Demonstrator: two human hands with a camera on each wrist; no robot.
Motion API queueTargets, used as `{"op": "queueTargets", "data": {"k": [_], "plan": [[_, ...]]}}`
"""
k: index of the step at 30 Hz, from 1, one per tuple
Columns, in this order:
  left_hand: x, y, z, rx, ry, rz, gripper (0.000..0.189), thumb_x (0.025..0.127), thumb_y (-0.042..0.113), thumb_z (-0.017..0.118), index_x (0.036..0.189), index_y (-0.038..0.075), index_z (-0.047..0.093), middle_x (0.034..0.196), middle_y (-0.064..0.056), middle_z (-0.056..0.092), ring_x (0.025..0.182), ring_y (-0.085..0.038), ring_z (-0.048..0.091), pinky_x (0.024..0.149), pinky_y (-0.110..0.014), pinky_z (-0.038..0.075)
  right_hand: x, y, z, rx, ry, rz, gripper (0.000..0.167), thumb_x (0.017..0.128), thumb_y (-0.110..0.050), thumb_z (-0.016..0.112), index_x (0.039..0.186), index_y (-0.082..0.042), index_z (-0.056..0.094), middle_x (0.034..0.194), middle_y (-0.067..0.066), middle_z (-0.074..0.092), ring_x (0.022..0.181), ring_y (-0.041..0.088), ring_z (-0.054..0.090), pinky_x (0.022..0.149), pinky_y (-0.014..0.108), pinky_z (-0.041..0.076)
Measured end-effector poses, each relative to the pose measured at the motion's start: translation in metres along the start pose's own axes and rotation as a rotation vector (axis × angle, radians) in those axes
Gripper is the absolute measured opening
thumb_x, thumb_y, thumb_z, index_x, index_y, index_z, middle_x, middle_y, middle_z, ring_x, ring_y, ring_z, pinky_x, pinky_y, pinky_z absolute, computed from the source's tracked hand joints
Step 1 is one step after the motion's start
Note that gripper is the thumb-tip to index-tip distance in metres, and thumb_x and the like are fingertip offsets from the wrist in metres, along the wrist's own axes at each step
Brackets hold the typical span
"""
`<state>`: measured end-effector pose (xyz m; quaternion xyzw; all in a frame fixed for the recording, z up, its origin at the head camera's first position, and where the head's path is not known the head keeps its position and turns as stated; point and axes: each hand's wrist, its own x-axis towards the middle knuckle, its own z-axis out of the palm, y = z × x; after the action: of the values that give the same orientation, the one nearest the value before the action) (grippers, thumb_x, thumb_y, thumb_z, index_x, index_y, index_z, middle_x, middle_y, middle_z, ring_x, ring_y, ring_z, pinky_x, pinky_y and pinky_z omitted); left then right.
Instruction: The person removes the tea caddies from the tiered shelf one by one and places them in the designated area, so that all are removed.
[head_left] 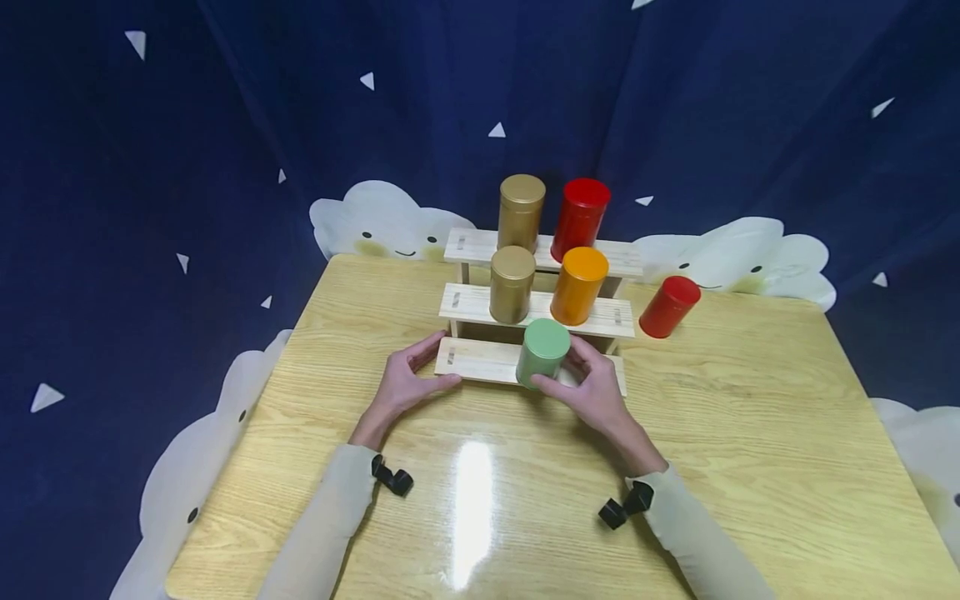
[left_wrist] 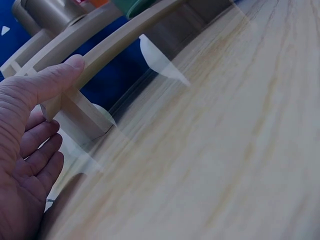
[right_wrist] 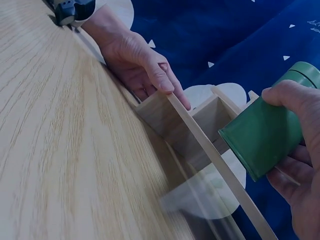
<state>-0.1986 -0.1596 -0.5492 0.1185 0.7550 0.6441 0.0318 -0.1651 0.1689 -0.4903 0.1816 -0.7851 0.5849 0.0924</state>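
The right hand (head_left: 594, 390) grasps the green can (head_left: 543, 354); the left hand (head_left: 405, 382) grips the shelf (head_left: 480, 360) at its nine o'clock.

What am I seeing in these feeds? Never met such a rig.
No machine here: a person's bare left hand and right hand. The wide picture looks down from the head; the others come from the left and right wrists. On the table stands a three-step wooden shelf with two gold cans, a red can and an orange can; another red can stands to its right. The left hand holds the lowest step's left end; the right hand grips a green can at that step.
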Motion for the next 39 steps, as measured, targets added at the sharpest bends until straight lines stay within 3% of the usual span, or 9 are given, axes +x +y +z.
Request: {"op": "queueTargets", "data": {"k": [6, 15, 28, 39], "plan": [[0.000, -0.001, 0.000, 0.012, 0.009, 0.016, 0.084, 0.077, 0.013, 0.094, 0.151, 0.007, 0.055, 0.153, -0.013, 0.055, 0.143, -0.030, 0.052, 0.123, -0.042, 0.038, -0.005, 0.001, -0.010, 0.011, 0.012, 0.003, 0.072, 0.076, 0.001, 0.092, 0.141, -0.004, 0.061, 0.137, 0.012, 0.068, 0.121, 0.008, 0.065, 0.108, 0.024, 0.051], [0.001, -0.003, 0.000, 0.021, 0.017, 0.026, 0.083, 0.077, 0.014, 0.095, 0.150, 0.008, 0.055, 0.155, -0.008, 0.054, 0.143, -0.027, 0.051, 0.123, -0.039, 0.038, -0.014, 0.005, -0.028, -0.057, 0.043, -0.014, 0.066, 0.077, -0.002, 0.092, 0.137, -0.007, 0.064, 0.129, 0.009, 0.071, 0.111, 0.009, 0.068, 0.102, 0.019, 0.054], [0.002, -0.003, 0.000, 0.004, 0.007, 0.026, 0.081, 0.078, 0.008, 0.093, 0.150, 0.008, 0.056, 0.155, -0.008, 0.054, 0.142, -0.027, 0.052, 0.123, -0.040, 0.040, -0.023, 0.006, -0.047, -0.026, 0.105, 0.032, 0.067, 0.076, 0.002, 0.092, 0.137, -0.006, 0.065, 0.129, 0.010, 0.071, 0.113, 0.009, 0.068, 0.102, 0.019, 0.054], [0.001, -0.003, 0.000, -0.008, 0.006, 0.019, 0.083, 0.077, 0.009, 0.094, 0.150, 0.008, 0.055, 0.155, -0.008, 0.054, 0.143, -0.026, 0.052, 0.123, -0.039, 0.039, -0.029, 0.006, -0.067, -0.026, 0.160, 0.048, 0.064, 0.077, 0.007, 0.089, 0.136, -0.002, 0.065, 0.127, -0.004, 0.071, 0.109, 0.010, 0.068, 0.100, 0.019, 0.055]]}}
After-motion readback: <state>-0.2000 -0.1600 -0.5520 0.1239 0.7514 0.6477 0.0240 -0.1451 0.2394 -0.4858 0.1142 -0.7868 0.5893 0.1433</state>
